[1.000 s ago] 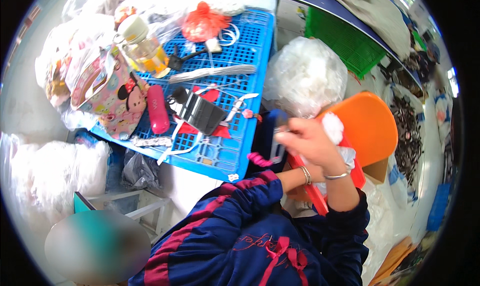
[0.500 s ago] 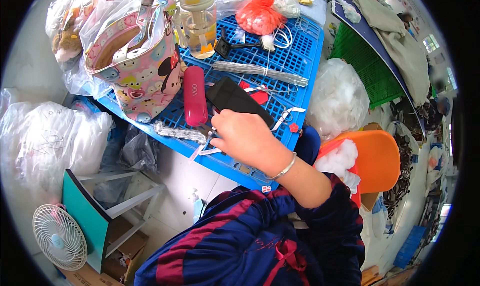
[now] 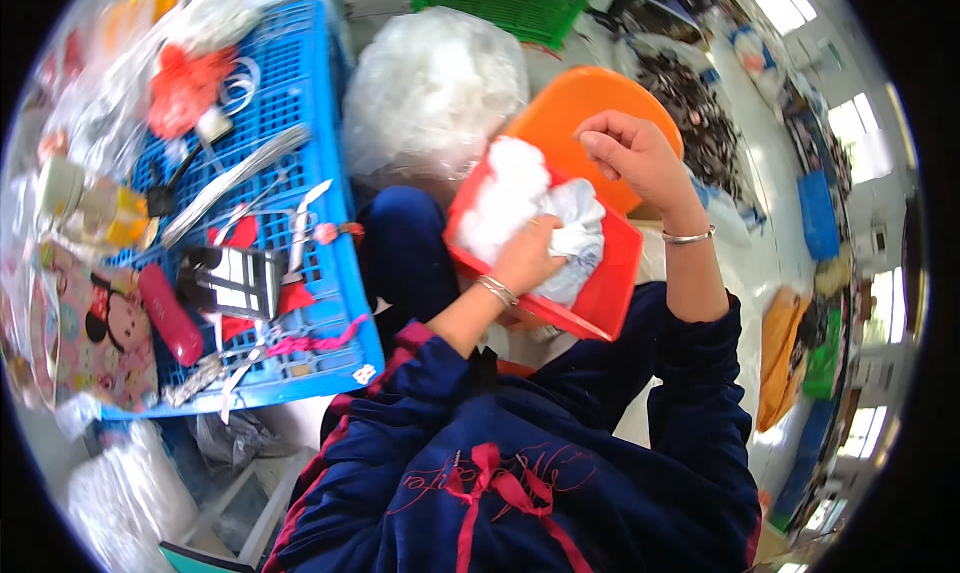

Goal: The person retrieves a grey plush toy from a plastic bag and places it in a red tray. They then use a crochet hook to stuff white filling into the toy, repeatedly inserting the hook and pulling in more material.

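Observation:
My left hand [image 3: 530, 257] is down inside a red bin [image 3: 622, 283] on my lap, its fingers closed on a crumpled white plastic bag [image 3: 577, 235]. Fluffy white stuffing [image 3: 505, 198] fills the bin's left side, beside that hand. Above the bin's far right edge, in front of an orange chair back [image 3: 560, 113], my right hand [image 3: 640, 161] is raised. Its fingers and thumb are curled toward each other; anything between them is too small to make out. Both wrists wear silver bangles.
A blue plastic-crate table [image 3: 335, 263] at my left bears a phone [image 3: 235, 281], a magenta case [image 3: 170, 315], a wire bundle [image 3: 235, 183], a bottle [image 3: 90, 208] and a patterned bag [image 3: 95, 343]. Beyond the bin sits a large clear bag of stuffing [image 3: 435, 93]. A green crate [image 3: 500, 3] stands behind.
The view has swung right, from the table to the red bin. My right hand has left the table and is raised over the chair. My left hand has come into view, in the bin.

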A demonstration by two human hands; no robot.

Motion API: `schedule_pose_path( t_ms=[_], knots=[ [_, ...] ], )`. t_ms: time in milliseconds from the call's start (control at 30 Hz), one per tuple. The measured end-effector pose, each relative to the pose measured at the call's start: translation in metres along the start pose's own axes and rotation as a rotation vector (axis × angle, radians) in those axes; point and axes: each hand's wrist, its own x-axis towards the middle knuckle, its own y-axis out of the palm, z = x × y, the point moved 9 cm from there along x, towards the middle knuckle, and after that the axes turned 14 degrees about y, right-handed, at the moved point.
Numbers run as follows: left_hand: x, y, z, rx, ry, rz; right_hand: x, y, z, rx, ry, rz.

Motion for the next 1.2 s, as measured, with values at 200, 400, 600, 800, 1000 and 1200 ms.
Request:
schedule_pose_path(
  t_ms=[200,400,600,800,1000,1200],
  knots=[
    [0.001,0.021,-0.008,-0.309,-0.163,0.150,-0.018,-0.031,-0.148,0.074,0.123,-0.014],
    [-0.003,0.025,0.005,-0.078,-0.250,0.149,-0.013,0.005,-0.213,-0.135,0.017,0.150],
    [0.006,0.043,0.003,0.131,-0.385,0.353,-0.010,0.006,-0.228,-0.240,0.054,0.188],
    [0.035,0.050,-0.015,0.210,-0.214,0.358,-0.025,-0.001,-0.218,-0.193,-0.097,0.140],
    [0.069,0.042,-0.058,0.166,-0.135,0.136,-0.044,-0.035,-0.194,-0.081,-0.180,0.050],
    [0.082,0.042,-0.062,0.153,-0.230,0.157,-0.061,-0.064,-0.197,0.242,-0.105,0.049]
  ],
)
